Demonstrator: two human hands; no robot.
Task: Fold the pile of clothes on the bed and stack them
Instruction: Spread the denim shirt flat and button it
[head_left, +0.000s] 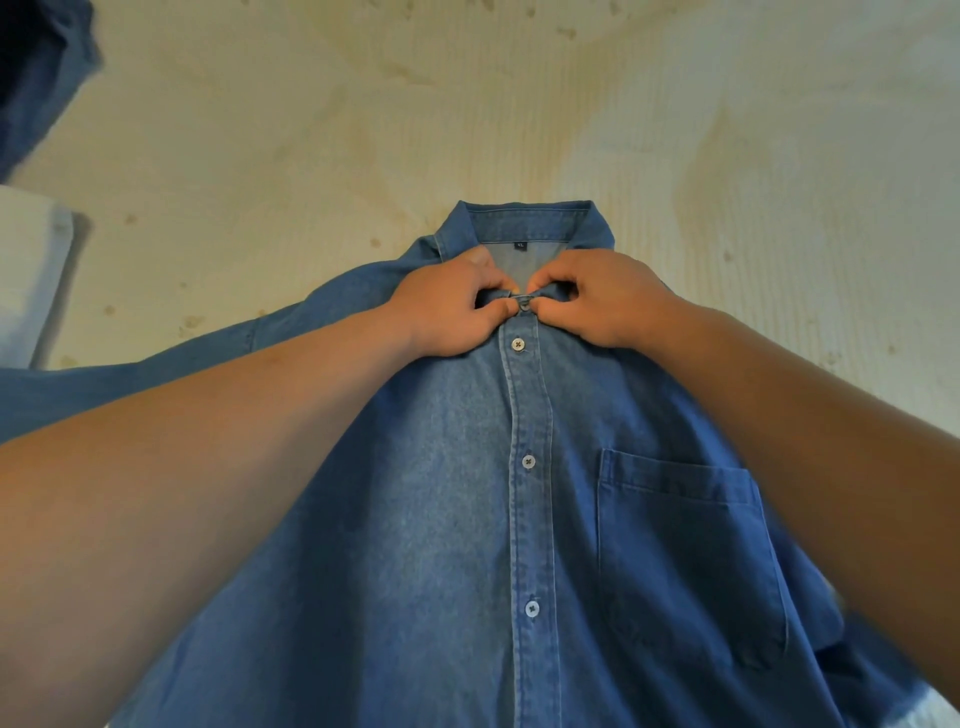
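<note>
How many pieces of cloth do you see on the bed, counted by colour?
Blue denim: 2, the shirt that the left hand and right hand pinch at the collar, and a dark garment at the far left.
White or pale: 1, a folded cloth at the left edge.
Total: 3

Your denim shirt (457, 519) lies flat on the bed (311, 130), collar (524, 223) at its far end. Your left hand (447, 306) and right hand (597, 301) meet just below the collar, either side of the placket. A chest pocket (685, 561) sits right of the placket; a folded garment (31, 270) lies far left of the shirt
</note>
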